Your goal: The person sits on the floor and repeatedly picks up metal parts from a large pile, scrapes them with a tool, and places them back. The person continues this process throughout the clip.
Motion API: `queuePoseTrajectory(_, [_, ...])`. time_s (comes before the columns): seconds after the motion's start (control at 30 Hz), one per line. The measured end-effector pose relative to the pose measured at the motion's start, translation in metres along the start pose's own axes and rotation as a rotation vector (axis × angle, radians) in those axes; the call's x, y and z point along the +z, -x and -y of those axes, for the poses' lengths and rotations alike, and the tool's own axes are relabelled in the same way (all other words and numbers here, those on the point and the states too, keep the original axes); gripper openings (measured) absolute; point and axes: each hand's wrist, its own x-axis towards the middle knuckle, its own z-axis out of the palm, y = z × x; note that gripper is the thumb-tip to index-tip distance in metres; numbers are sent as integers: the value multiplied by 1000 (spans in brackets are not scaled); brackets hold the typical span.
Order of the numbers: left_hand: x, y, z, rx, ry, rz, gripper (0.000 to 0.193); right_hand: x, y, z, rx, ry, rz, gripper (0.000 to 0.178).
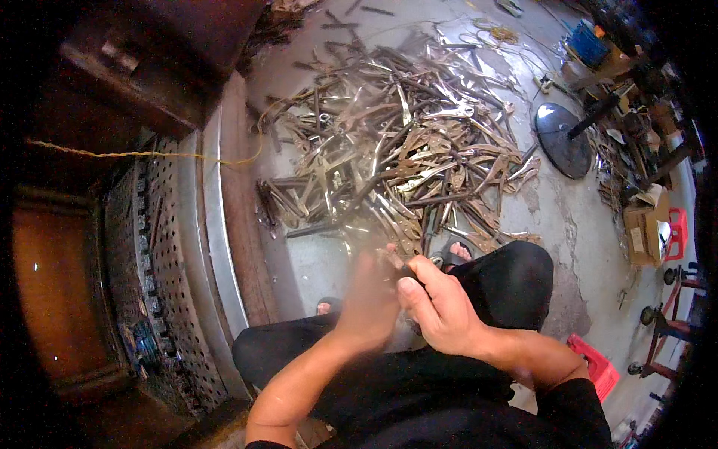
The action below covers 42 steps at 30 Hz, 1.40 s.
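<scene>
Right hand (pixel 441 310) grips a small dark metal piece (pixel 410 271); blurred left hand (pixel 366 303) touches it, grip unclear

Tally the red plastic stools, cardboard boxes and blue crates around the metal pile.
Red plastic stools: 2
Cardboard boxes: 1
Blue crates: 1
Total: 4

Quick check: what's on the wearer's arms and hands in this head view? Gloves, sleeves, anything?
Both hands are bare, no gloves. The left hand is motion-blurred, so fine detail is lost; the right hand is sharp, and no ring or watch shows on it. Forearms are bare; a dark sleeve begins near the right elbow, and a dark edge shows at the left arm's base.
</scene>
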Motion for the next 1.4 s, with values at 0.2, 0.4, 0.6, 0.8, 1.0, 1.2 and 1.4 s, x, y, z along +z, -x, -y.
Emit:
queuePoseTrajectory(0.2, [-3,-9,-31,-23,85,23,65,21,-2,-22,-196,-199,-244,24])
queuePoseTrajectory(0.4, [-2,-19,-4,-24,268,-195,75,15,-21,-24,-134,-417,-217,26])
queuePoseTrajectory(0.6, [-144,12,1,-254,1201,-675,15,1,-35,5,308,-867,-341,22])
queuePoseTrajectory(0.8, [-274,89,113,-320,1319,-1330,31,-24,-26,-9,246,-856,-538,27])
queuePoseTrajectory(1.0, [-384,99,210,-576,790,-1555,53,-44,-21,-20,205,-700,-719,28])
queuePoseTrajectory(1.2, [-608,328,265,-415,696,-1551,48,-57,-50,-1,85,-911,-658,26])
queuePoseTrajectory(1.4, [-735,275,257,-233,348,-1377,50,-123,11,-45,-213,-1131,-803,26])
